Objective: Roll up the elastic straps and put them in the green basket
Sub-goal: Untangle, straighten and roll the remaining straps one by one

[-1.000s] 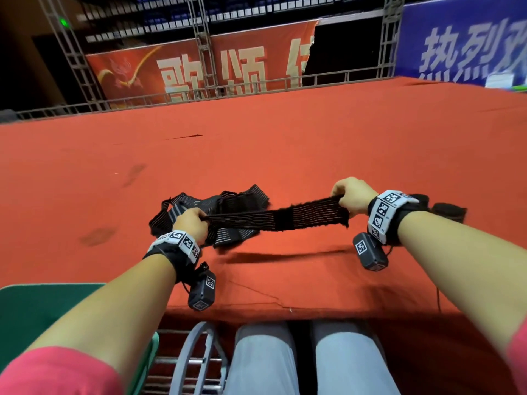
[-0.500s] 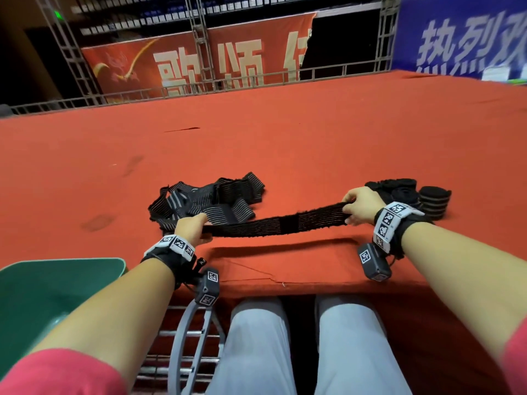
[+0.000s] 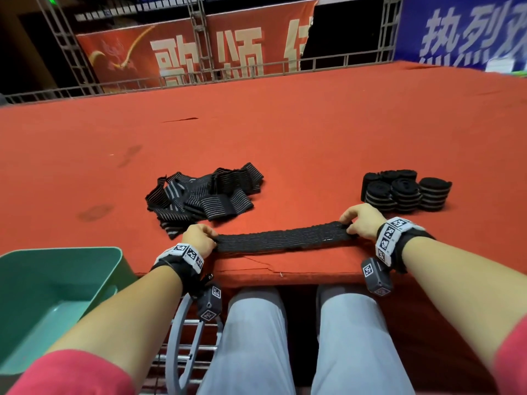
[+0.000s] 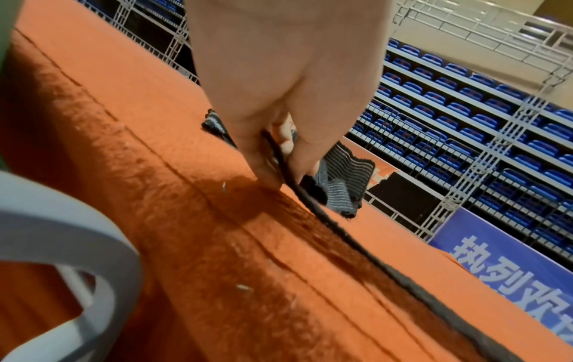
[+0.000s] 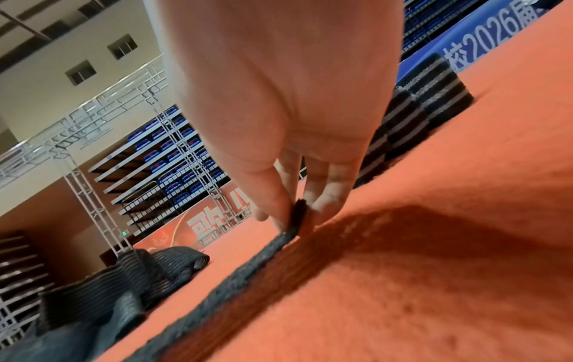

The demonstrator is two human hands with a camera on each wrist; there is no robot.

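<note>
Worktop (image 3: 285, 132), covered in red felt, carries everything we handle. Green basket (image 3: 85, 269) sits at its near left corner. Loose straps (image 3: 205, 195) lie beyond our left hand (image 3: 198, 240); rolled straps (image 3: 405, 191) beyond our right hand (image 3: 360, 220). Each grip pinches one end of the flat strap (image 3: 282, 240).

Down it came! The strap (image 3: 281, 237), held taut in the air a second ago, was lowered flat onto the red carpet (image 3: 285, 138) near the front edge. The left hand (image 3: 199, 238) and right hand (image 3: 360, 222) dropped with it, each pinching an end. The rolled straps (image 3: 405, 189), hidden behind the right wrist earlier, came into full view.
</note>
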